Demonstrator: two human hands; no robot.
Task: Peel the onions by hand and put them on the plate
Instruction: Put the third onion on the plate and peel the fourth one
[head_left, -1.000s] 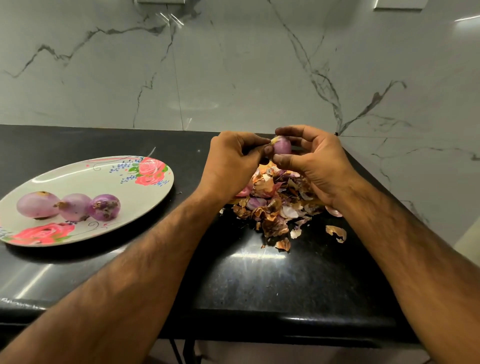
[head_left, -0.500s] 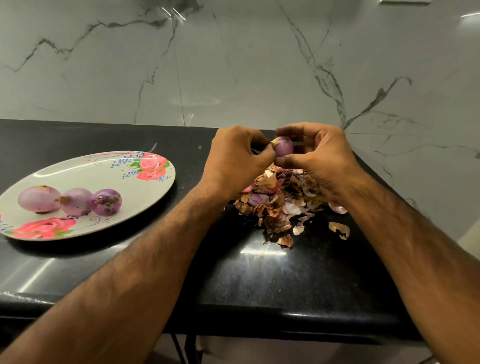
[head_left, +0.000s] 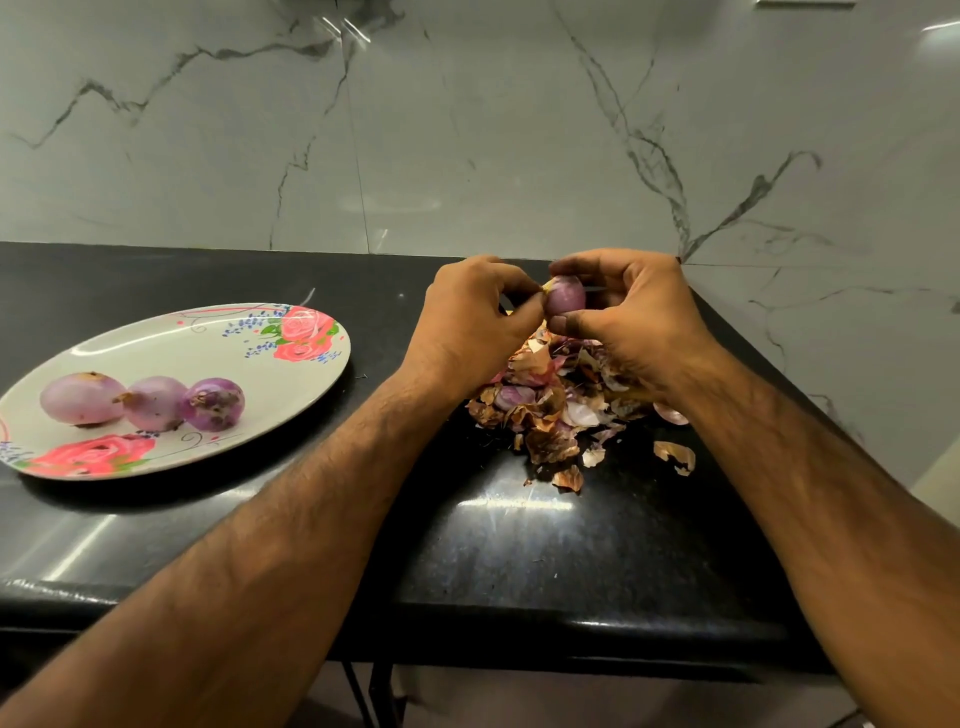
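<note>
Little has moved over the last second: the left hand (head_left: 467, 327) has closed in from a small gap to meet the tip of the onion (head_left: 566, 297), and the bulb sits in nearly the same spot above the heap of skins (head_left: 550, 410).

The right hand (head_left: 639, 317) grips the small purple onion between thumb below and curled fingers above, which leaves its left end exposed. The left hand's thumb and forefinger pinch a yellowish scrap of skin at that end, probably to tear off the last dry layer. Both hands work directly over the heap, so whatever comes loose should drop onto it rather than scatter across the black counter (head_left: 519, 561); a few flakes lie just beside the pile already.

The floral plate (head_left: 218, 343) sits well apart on the left, clear of the debris. Three peeled onions (head_left: 150, 402) lie in a row on it, touching one another. The fourth looks almost bare, so the carry across to the plate seems close.
</note>
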